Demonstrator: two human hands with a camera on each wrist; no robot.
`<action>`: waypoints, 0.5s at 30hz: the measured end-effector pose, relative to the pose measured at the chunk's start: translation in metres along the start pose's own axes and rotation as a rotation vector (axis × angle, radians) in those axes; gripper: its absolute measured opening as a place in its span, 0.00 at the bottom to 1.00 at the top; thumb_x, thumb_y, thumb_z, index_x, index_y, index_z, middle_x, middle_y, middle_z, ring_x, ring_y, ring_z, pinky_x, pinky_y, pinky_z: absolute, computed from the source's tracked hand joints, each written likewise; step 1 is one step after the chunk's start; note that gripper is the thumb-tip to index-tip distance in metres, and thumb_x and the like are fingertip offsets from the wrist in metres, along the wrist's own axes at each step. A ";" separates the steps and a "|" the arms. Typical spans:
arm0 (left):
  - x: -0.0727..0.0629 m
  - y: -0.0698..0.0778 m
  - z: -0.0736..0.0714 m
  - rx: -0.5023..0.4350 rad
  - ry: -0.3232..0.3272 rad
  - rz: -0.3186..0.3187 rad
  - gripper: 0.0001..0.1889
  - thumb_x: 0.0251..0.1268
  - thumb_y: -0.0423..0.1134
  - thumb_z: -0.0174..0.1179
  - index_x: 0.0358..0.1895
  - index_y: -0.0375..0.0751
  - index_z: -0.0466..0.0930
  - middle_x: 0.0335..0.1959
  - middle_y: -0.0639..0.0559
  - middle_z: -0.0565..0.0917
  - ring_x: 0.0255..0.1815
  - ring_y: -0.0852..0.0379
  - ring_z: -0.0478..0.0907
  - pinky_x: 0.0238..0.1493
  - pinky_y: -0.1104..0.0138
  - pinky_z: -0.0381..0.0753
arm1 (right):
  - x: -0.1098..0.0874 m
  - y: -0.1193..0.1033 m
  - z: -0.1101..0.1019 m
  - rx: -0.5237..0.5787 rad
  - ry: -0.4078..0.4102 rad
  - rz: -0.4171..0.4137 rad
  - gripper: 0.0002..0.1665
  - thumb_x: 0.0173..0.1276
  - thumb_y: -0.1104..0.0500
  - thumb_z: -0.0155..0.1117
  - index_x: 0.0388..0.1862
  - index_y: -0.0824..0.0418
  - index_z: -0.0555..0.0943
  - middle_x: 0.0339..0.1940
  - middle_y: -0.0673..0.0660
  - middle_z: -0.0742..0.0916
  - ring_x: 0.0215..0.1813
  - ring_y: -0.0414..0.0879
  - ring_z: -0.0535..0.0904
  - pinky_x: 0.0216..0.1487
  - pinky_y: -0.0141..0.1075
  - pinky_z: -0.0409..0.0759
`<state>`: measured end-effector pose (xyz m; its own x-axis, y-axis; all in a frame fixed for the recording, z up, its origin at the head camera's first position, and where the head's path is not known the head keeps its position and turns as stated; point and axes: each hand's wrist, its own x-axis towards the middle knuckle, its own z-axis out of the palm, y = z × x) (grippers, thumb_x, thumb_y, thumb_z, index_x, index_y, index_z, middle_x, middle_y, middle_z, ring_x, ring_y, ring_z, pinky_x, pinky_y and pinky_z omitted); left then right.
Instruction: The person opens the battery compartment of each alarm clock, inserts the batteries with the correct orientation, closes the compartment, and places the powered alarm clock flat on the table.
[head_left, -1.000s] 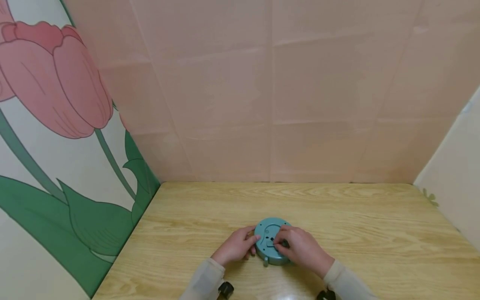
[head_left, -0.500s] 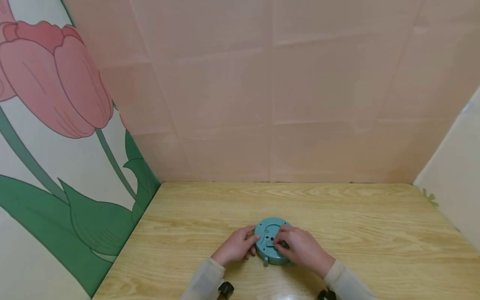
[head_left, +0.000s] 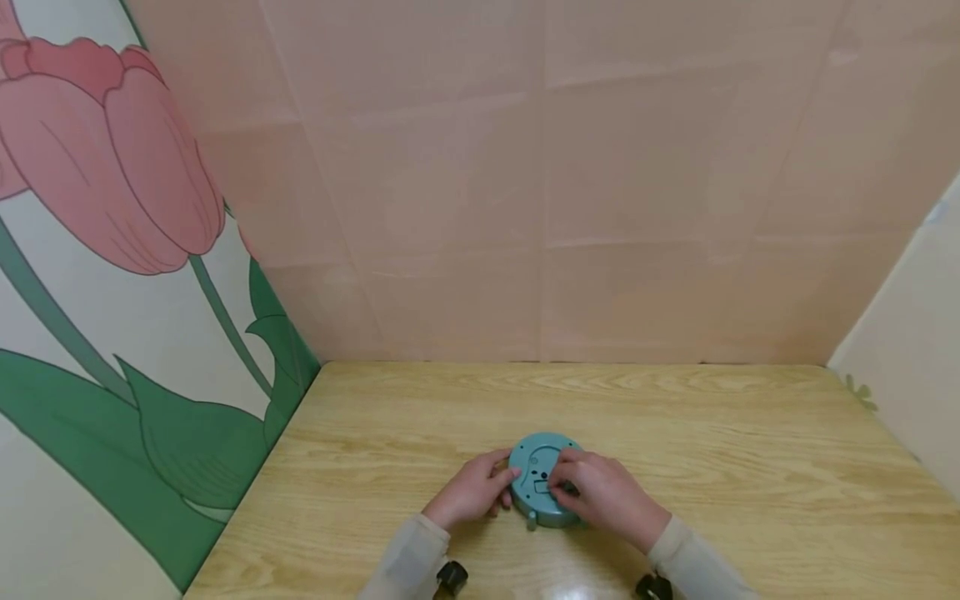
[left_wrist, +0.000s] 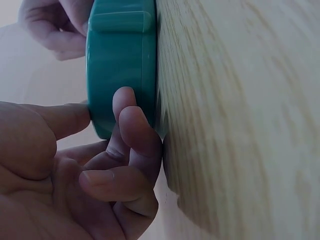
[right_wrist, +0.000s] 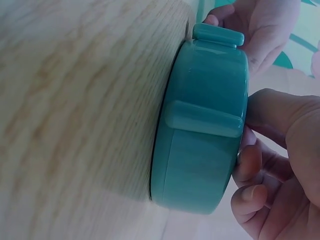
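A round teal alarm clock lies face down on the wooden table, its back with dark holes and a small rectangular outline turned up. Two short feet stick out from its side. My left hand grips the left rim, thumb on the upper edge and fingertips against the side wall, as the left wrist view shows. Over the right part of the back, my right hand has thumb and index finger bent together in a pinch beside the rectangle. Its fingertips hide what lies between them.
The wood-grain table runs back to a pink-covered wall. A tulip-painted panel borders it on the left and a pale wall on the right. Dark wrist straps show below the sleeves.
The rectangle's outline beside my right fingertips now looks darker and sharper. Both hands and the clock stay almost where they were; the head view shifts very slightly.
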<state>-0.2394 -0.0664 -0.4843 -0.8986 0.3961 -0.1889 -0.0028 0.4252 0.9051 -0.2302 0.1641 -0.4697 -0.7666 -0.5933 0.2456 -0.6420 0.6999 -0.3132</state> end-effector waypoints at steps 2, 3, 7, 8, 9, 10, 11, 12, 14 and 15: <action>0.000 0.000 0.000 -0.002 -0.002 -0.003 0.25 0.78 0.44 0.53 0.73 0.40 0.68 0.24 0.45 0.82 0.20 0.57 0.73 0.22 0.66 0.77 | 0.000 0.000 0.000 -0.002 0.007 -0.005 0.03 0.61 0.59 0.75 0.33 0.51 0.88 0.35 0.42 0.83 0.35 0.33 0.79 0.34 0.30 0.81; 0.000 0.000 0.000 -0.002 -0.003 -0.005 0.25 0.78 0.44 0.53 0.73 0.40 0.68 0.24 0.46 0.82 0.20 0.57 0.74 0.22 0.66 0.77 | 0.001 -0.001 0.000 -0.002 0.008 -0.006 0.03 0.61 0.60 0.75 0.33 0.51 0.88 0.35 0.43 0.83 0.35 0.33 0.80 0.33 0.30 0.81; -0.001 0.000 0.000 0.007 0.000 -0.013 0.25 0.78 0.44 0.53 0.73 0.41 0.68 0.24 0.46 0.82 0.19 0.57 0.73 0.22 0.65 0.77 | 0.001 -0.001 0.000 -0.008 0.007 -0.005 0.03 0.61 0.60 0.75 0.33 0.51 0.89 0.35 0.43 0.83 0.35 0.34 0.80 0.33 0.30 0.81; -0.001 0.000 0.000 0.010 0.003 -0.012 0.25 0.78 0.44 0.53 0.72 0.41 0.68 0.24 0.46 0.82 0.19 0.56 0.73 0.22 0.65 0.77 | 0.001 -0.001 0.000 -0.009 0.007 -0.007 0.03 0.61 0.60 0.75 0.33 0.51 0.89 0.35 0.43 0.83 0.35 0.34 0.80 0.33 0.30 0.81; -0.001 0.000 0.000 0.012 0.004 -0.013 0.24 0.78 0.44 0.53 0.72 0.41 0.69 0.24 0.45 0.82 0.19 0.56 0.73 0.22 0.65 0.77 | 0.001 -0.001 0.001 -0.010 0.008 -0.008 0.04 0.61 0.60 0.75 0.33 0.51 0.89 0.35 0.42 0.82 0.35 0.34 0.80 0.33 0.30 0.81; -0.001 0.000 0.000 0.013 0.005 -0.012 0.24 0.78 0.44 0.53 0.72 0.41 0.69 0.24 0.45 0.82 0.19 0.56 0.73 0.22 0.65 0.77 | 0.001 -0.001 0.001 -0.011 0.010 -0.011 0.03 0.61 0.60 0.75 0.33 0.51 0.89 0.35 0.42 0.82 0.35 0.34 0.80 0.33 0.30 0.80; -0.001 0.000 0.000 0.013 0.006 -0.011 0.24 0.78 0.44 0.53 0.72 0.41 0.69 0.24 0.45 0.82 0.19 0.56 0.73 0.22 0.65 0.78 | 0.001 -0.001 0.001 -0.013 0.014 -0.016 0.03 0.61 0.60 0.75 0.33 0.51 0.88 0.34 0.42 0.82 0.35 0.33 0.80 0.32 0.30 0.80; -0.001 0.000 0.000 0.011 0.006 -0.008 0.24 0.78 0.44 0.53 0.72 0.41 0.69 0.24 0.45 0.82 0.19 0.56 0.73 0.22 0.65 0.77 | 0.001 0.000 0.001 -0.013 0.018 -0.022 0.03 0.61 0.60 0.75 0.33 0.51 0.88 0.34 0.42 0.82 0.34 0.33 0.80 0.32 0.30 0.80; -0.001 0.000 0.000 0.007 0.006 -0.004 0.24 0.78 0.44 0.53 0.72 0.42 0.69 0.24 0.45 0.82 0.20 0.57 0.73 0.22 0.65 0.77 | 0.001 0.000 0.002 -0.016 0.024 -0.034 0.02 0.62 0.59 0.75 0.32 0.52 0.88 0.34 0.42 0.82 0.34 0.32 0.79 0.32 0.29 0.80; -0.001 -0.001 -0.001 0.006 0.004 -0.002 0.24 0.78 0.44 0.53 0.72 0.42 0.69 0.24 0.45 0.82 0.20 0.57 0.73 0.22 0.65 0.77 | 0.001 0.000 0.002 -0.016 0.027 -0.040 0.02 0.62 0.59 0.74 0.32 0.52 0.88 0.34 0.42 0.81 0.34 0.32 0.79 0.32 0.29 0.80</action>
<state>-0.2390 -0.0674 -0.4844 -0.9005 0.3917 -0.1887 -0.0020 0.4304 0.9027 -0.2313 0.1630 -0.4713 -0.7401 -0.6105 0.2820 -0.6723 0.6821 -0.2876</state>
